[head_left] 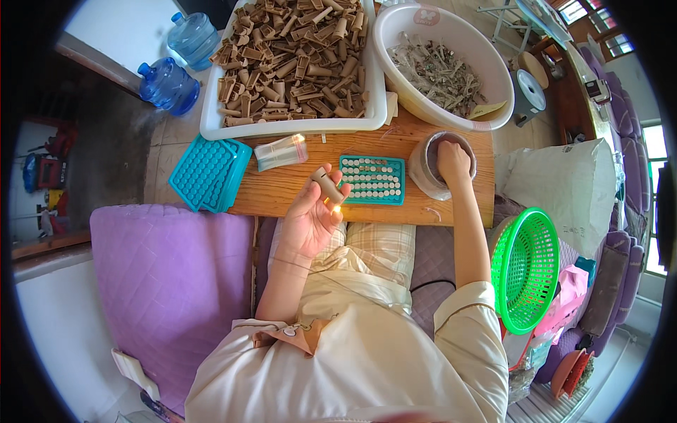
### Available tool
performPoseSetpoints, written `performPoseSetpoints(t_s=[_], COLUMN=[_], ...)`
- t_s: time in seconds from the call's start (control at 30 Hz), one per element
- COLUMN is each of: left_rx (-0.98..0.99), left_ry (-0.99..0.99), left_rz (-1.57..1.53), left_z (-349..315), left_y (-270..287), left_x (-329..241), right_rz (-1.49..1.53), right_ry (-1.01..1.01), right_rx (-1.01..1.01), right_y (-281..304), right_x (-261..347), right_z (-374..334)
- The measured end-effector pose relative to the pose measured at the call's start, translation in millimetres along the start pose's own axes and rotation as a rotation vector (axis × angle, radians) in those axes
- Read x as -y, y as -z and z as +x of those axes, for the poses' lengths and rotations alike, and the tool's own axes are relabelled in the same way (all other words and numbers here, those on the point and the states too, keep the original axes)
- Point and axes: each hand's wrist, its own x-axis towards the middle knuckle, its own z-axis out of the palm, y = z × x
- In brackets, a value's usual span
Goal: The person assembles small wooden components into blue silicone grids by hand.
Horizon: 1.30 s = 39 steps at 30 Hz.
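My left hand [310,224] is closed round a brown plastic half-tube piece [327,186] with a small dark slot, held up above the table's near edge. A small bright glint shows below its fingers. My right hand [453,161] reaches down into a round grey pot [421,169]; its fingertips and whatever they touch are hidden inside. Between the two hands lies a teal rack [374,201], filled with rows of small round whitish pieces. At the back, a white tub [377,92] is heaped with many more brown pieces [296,60] of the same kind.
On the wooden table [275,197] lie stacked teal racks [206,173] and a clear plastic bag [282,152]. A large pale basin [497,84] holds tangled silvery parts. A green basket [525,271] stands to my right, near a white sack [564,190]. Blue water jugs [169,88] stand back left.
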Motion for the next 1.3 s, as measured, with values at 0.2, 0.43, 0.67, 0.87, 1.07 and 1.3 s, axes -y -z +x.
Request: performPoseSetpoints(t_s=[0.2, 0.43, 0.67, 0.87, 1.07, 1.3], left_rx=[0.067, 0.028, 0.051, 0.011, -0.04, 0.011], left_ry=[0.048, 0.083, 0.066, 0.054, 0.049, 0.054], left_rz=[-0.047, -0.063, -0.053, -0.048, -0.045, -0.067], left_z=[2.5, 1.7, 1.4, 3.9, 1.6, -0.2], left_y=[7.5, 10.9, 11.6, 12.9, 11.3, 10.5], left_x=[-3.2, -1.5, -4.9, -7.5, -8.9, -13.0], right_rz=[0.187, 0.129, -0.03, 0.25, 0.778, 1.296], right_ry=[0.167, 0.114, 0.093, 0.233, 0.032, 0.008], right_rx=[-0.01, -0.161, -0.027, -0.054, 0.041, 0.119], right_y=[0.1, 13.6, 1.3, 16.6, 42.3, 50.0], right_x=[-22.3, -5.6, -10.8, -15.6, -20.7, -35.5], right_z=[1.3, -13.0, 0.7, -3.3, -18.5, -25.7])
